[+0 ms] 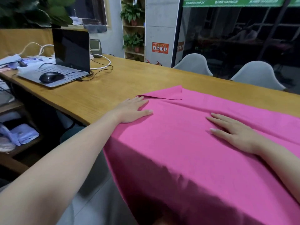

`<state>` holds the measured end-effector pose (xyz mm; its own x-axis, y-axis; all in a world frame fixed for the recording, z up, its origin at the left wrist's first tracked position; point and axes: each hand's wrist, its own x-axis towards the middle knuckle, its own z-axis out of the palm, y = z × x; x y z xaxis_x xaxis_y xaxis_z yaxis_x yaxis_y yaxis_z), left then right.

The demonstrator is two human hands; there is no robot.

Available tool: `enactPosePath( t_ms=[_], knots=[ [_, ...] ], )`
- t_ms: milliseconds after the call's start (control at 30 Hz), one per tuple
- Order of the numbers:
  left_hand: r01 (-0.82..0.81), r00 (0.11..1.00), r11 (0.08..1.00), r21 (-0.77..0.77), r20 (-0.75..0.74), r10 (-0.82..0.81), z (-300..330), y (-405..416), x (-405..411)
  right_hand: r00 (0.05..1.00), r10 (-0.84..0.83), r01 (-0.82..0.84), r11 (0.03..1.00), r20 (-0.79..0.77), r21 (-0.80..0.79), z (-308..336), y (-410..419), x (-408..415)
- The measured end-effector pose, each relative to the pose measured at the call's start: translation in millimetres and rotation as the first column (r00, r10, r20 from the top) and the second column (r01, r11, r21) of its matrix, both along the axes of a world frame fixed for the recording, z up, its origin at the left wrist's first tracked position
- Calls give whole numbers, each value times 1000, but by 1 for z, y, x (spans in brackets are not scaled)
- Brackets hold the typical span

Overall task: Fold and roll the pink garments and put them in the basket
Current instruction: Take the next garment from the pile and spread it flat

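A large pink garment point(186, 135) lies spread flat over the wooden table point(113, 88) and hangs down over the near edge towards me. Its far left corner is folded over in a small flap point(168, 94). My left hand point(131, 111) rests flat on the garment's left edge, fingers straight. My right hand point(233, 132) lies flat on the cloth further right, fingers straight and pointing left. No basket is in view.
An open laptop point(69, 60) with a black mouse point(51, 77) on it and several cables sits at the table's far left. Two grey chairs point(258, 75) stand behind the table. A low shelf point(19, 135) with folded cloth is at my left.
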<state>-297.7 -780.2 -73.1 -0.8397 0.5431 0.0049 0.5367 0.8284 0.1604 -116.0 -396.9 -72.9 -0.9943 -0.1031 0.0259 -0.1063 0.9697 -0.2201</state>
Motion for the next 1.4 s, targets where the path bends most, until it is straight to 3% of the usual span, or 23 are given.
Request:
enactPosePath(
  t_ms=[400, 467, 600, 667, 933, 1067, 1200, 1400],
  knots=[
    [-69, 997, 997, -26, -37, 68, -6, 48, -92, 1000, -23, 23, 1000, 7, -10, 3, 42, -96],
    [-73, 991, 995, -71, -115, 65, -4, 50, -93, 1000, -19, 19, 1000, 5, 22, 2, 43, -99],
    [-98, 907, 970, -224, -422, -6, 6, 62, -67, 997, -54, 62, 986, -53, 154, 6, 36, -87],
    [-61, 892, 984, -168, -452, -22, 7, 81, -41, 993, -106, 115, 973, -53, 198, 11, 26, -71],
    [138, 967, 986, -90, -205, -154, -1, 127, 90, 916, -390, 371, 913, 94, 167, 15, 12, 63],
    [87, 996, 992, -96, 14, -86, -1, 123, 130, 846, -528, 509, 842, 75, 180, 12, 29, 139],
    [72, 997, 993, -95, -19, -74, -5, 121, 144, 786, -613, 605, 789, 76, 109, 3, 40, 184],
    [89, 995, 992, -92, -28, -92, -8, 130, 133, 779, -623, 617, 782, 69, 87, 1, 56, 178]
  ],
)
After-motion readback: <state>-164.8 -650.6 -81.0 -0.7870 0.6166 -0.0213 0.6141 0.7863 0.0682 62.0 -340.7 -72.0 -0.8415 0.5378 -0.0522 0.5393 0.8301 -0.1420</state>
